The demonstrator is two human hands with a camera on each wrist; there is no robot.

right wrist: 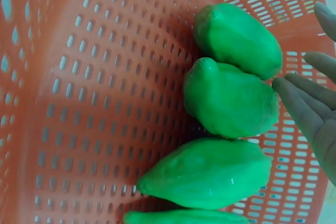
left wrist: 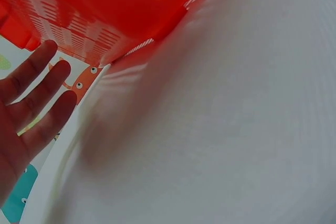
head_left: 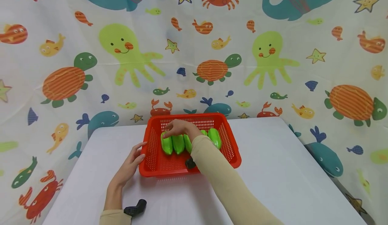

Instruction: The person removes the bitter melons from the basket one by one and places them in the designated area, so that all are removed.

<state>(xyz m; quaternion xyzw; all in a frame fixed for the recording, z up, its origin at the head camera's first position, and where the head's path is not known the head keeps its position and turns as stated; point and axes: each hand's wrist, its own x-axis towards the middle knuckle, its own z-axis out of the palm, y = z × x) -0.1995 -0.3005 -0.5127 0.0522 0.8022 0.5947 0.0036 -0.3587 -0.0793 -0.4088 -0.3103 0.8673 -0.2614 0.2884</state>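
Note:
A red slotted plastic basket holds several glossy green, oblong fruits in a row across its far half. At the left end of the row lies one fruit, with a second fruit beside it. My left hand rests against the basket's left side, its fingertips at the rim; the left wrist view shows these fingers extended. Over the left fruits reaches my right hand, holding nothing. From the right wrist, spread fingers appear close by the ends of two fruits. My right forearm hides part of the row.
The basket stands on a white table. Behind it hangs a cloth printed with sea animals. A black wrist device sits by my left cuff, and another black device shows under my right sleeve, over the basket.

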